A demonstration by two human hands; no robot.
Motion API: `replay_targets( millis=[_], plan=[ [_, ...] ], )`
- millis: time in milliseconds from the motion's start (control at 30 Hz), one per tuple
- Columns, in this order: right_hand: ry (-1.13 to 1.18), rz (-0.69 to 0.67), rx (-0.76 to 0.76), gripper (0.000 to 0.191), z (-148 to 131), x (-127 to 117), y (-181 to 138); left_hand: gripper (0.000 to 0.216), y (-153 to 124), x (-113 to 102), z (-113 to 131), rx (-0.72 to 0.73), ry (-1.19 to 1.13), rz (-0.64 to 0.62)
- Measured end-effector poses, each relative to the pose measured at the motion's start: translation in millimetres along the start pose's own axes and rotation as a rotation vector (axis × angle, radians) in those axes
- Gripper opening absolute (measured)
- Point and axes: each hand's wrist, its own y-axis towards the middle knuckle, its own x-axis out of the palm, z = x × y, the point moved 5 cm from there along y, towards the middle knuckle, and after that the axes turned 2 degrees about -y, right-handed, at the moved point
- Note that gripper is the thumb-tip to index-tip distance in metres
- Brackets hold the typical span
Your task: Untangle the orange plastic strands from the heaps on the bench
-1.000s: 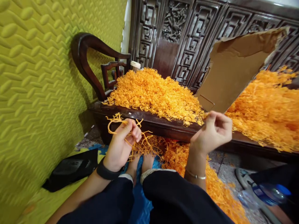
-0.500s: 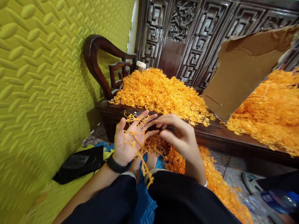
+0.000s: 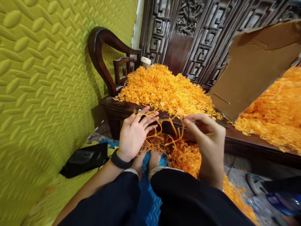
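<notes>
A thin orange strand piece, stringy and looped, stretches between my two hands. My right hand pinches its right end between thumb and fingertips. Palm up and fingers spread, my left hand has the strand's other loops across its fingertips without closing on them. Behind both hands, a heap of orange stringy pieces lies on the dark wooden bench. More tangled orange pieces lie on the floor below.
A torn cardboard sheet leans on the bench, with another orange heap to its right. A white-lidded jar stands by the armrest. A black bag lies at left on yellow matting; a plastic bottle is at lower right.
My right hand has moved right, away from my left hand, and now pinches the strand. The strand has left my left palm and spans the gap between the hands.
</notes>
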Motion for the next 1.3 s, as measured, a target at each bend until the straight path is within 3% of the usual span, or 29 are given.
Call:
replay_targets(
  millis=[133,333,467,600,667,733,833,900,933,1000,1033,1067,1167,1300],
  plan=[
    [0.055,0.257,0.056,0.006,17,-24,1,0.047,0,-3,3,0.019,0.016,-0.009],
    [0.102,0.37,0.082,0.01,38,-43,5,0.034,1,-11,5,0.01,0.052,0.061],
    [0.17,0.219,0.104,0.011,47,-55,7,0.03,-1,-16,11,0.049,0.133,0.114],
    [0.226,0.143,0.099,0.01,48,-51,1,0.016,0,-32,19,0.267,0.149,0.404],
    [0.214,0.029,0.093,0.01,46,-34,-3,0.011,1,-35,18,0.33,0.13,0.49],
    [0.128,-0.255,0.065,0.017,45,-7,-9,0.013,6,-27,14,0.312,0.12,0.412],
    [-0.076,-0.801,0.072,0.031,67,26,-31,0.026,11,-5,9,0.284,0.178,0.133],
    [-0.249,-1.011,0.235,0.032,104,26,-48,0.036,14,12,-9,0.158,0.356,-0.197],
    [-0.351,-1.044,0.355,0.031,127,20,-55,0.038,14,17,-27,0.055,0.494,-0.396],
    [-0.517,-0.981,0.479,0.028,168,6,-65,0.035,5,10,-80,-0.266,0.855,-0.863],
    [-0.601,-0.923,0.518,0.03,186,-1,-70,0.032,4,-5,-105,-0.31,1.06,-0.982],
    [-0.679,-0.858,0.543,0.034,200,-7,-74,0.032,7,-23,-126,-0.271,1.293,-1.004],
    [-0.894,-0.667,0.6,0.037,227,-20,-87,0.041,17,-85,-177,-0.24,1.55,-0.896],
    [-1.02,-0.534,0.63,0.029,235,-32,-95,0.041,33,-151,-196,-0.2,1.776,-0.759]
  ],
)
